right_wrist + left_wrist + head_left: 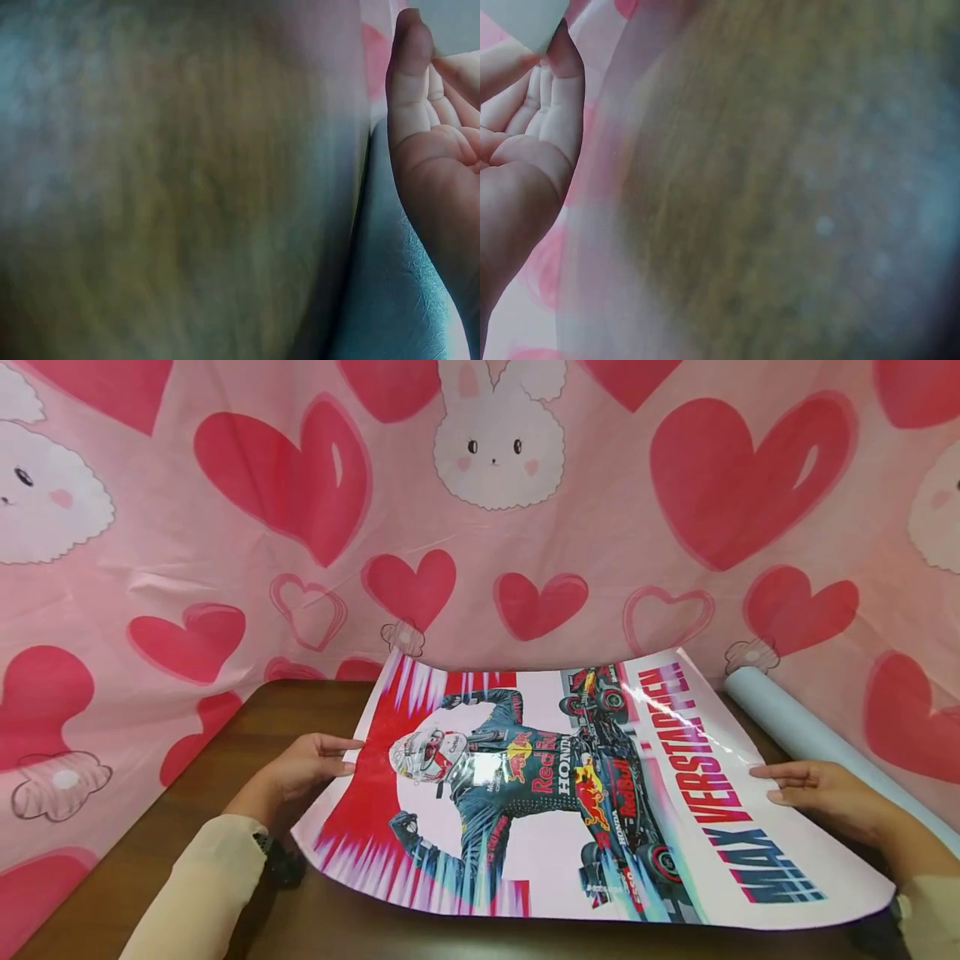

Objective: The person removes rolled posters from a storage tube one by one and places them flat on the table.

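Note:
A glossy poster [547, 793] with a racing driver, a race car and large lettering spans the space between both hands, its near edge bowed over the table. At its left side, my left hand [303, 768] pinches the edge between thumb and fingers. On the opposite side, my right hand [832, 797] pinches the edge beside the lettering. In the left wrist view, the left hand [529, 135] grips a pale corner of the sheet at the top. The right wrist view has the right hand [435, 127] with thumb and fingertips meeting at the sheet.
A brown wooden table [300, 710] lies beneath the poster. Along its right side lies a long light blue roll [825, 727], near the right hand. Behind the table hangs a pink cloth [465, 535] printed with hearts and rabbits.

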Demonstrator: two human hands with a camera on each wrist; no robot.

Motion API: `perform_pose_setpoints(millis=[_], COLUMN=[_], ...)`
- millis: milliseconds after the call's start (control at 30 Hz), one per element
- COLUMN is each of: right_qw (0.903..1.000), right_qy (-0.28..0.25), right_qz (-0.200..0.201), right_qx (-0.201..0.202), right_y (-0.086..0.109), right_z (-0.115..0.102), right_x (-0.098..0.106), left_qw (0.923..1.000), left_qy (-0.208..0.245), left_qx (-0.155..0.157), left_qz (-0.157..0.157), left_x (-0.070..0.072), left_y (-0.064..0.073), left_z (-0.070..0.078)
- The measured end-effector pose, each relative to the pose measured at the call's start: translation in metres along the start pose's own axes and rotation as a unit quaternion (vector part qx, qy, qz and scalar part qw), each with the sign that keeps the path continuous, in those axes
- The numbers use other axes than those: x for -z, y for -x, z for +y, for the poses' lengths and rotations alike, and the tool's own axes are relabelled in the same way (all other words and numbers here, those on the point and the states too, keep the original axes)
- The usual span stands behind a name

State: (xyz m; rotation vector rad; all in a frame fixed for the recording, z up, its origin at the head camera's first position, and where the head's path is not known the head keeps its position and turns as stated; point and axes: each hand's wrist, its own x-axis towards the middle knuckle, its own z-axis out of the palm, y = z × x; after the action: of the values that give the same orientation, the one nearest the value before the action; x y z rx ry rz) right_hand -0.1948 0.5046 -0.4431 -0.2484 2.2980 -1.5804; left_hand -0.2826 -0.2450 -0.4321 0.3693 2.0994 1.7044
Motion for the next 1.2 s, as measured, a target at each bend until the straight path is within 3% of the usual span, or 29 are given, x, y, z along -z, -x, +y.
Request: perform_pose_setpoints(millis=[233, 500, 700, 933, 1100, 1200], right_qw=[0.9986, 0.9932, 0.9923, 0.9923, 0.9878, 0.9846], right_qy=[-0.038, 0.063, 0.077, 0.083, 0.106, 0.114], right_qz=[0.001, 0.098, 0.098, 0.091, 0.111, 0.131], right_qx=[0.036, 0.005, 0.003, 0.009, 0.022, 0.018], right_y=[-0.002, -0.001, 0.004, 0.004, 0.002, 0.0], right_z=[0.021, 0.014, 0.01, 0.011, 0.014, 0.018], right_x=[-0.004, -0.012, -0.014, -0.016, -0.018, -0.02], left_qw=[0.9998, 0.9962, 0.9897, 0.985, 0.9887, 0.9884], left_qy=[-0.017, -0.07, -0.109, -0.089, -0.058, -0.07], left_qx=[-0.002, -0.004, 0.003, 0.033, 0.038, 0.036], left_qz=[0.007, 0.051, 0.093, 0.144, 0.133, 0.13], left_x=[-0.001, -0.008, -0.013, -0.013, -0.017, -0.019], left_y=[0.003, 0.007, 0.014, 0.017, 0.021, 0.023], left_z=[0.007, 0.009, 0.012, 0.012, 0.013, 0.014])
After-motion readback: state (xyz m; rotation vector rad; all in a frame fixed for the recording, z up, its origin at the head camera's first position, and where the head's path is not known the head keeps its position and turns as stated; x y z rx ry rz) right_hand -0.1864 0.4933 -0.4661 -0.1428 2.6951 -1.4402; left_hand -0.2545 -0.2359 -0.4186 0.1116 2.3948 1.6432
